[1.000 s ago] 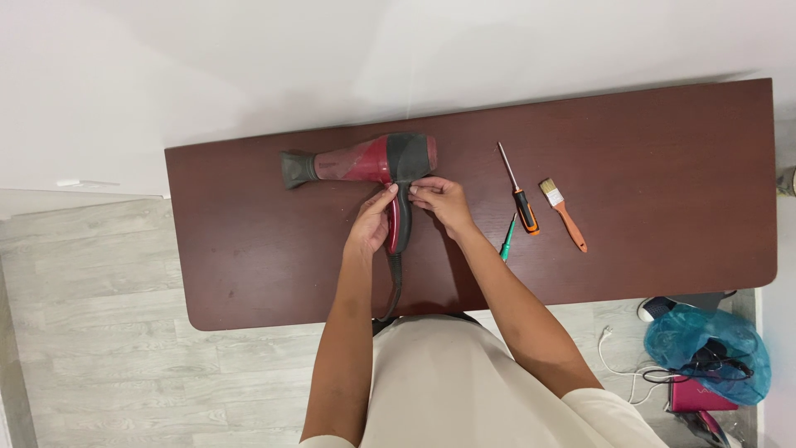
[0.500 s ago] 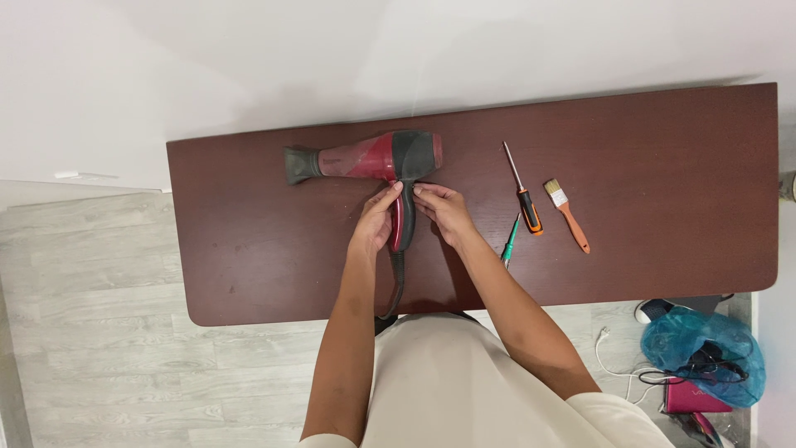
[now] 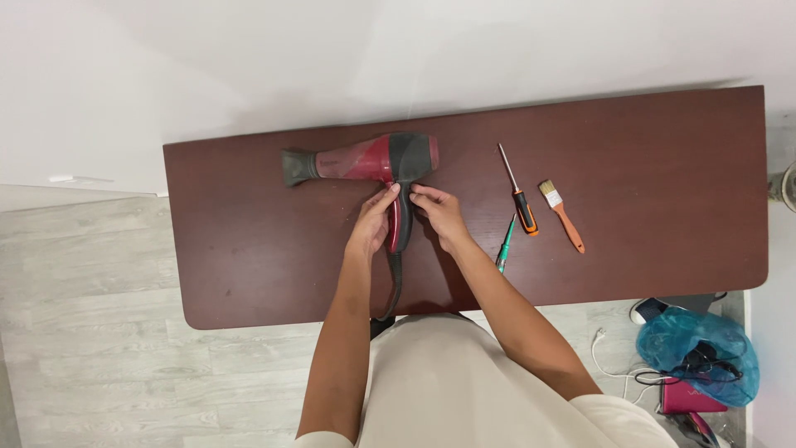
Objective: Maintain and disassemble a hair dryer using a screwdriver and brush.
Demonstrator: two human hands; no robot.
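Brown table (image 3: 663, 166), white wall (image 3: 249, 58), grey floor (image 3: 91, 332)

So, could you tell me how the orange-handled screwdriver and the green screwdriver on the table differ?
The orange-handled screwdriver lies in full view, while the green screwdriver is partly hidden behind the right hand's forearm. The orange-handled one has a black and orange grip and a long bare metal shaft; the green one looks slimmer and green along its visible length. The orange one lies farther from the hand. Both rest flat on the brown table, right of the hair dryer.

dryer (image 3: 365, 160): glossy red plastic | table (image 3: 647, 166): smooth dk wood | floor (image 3: 99, 332): matt planks
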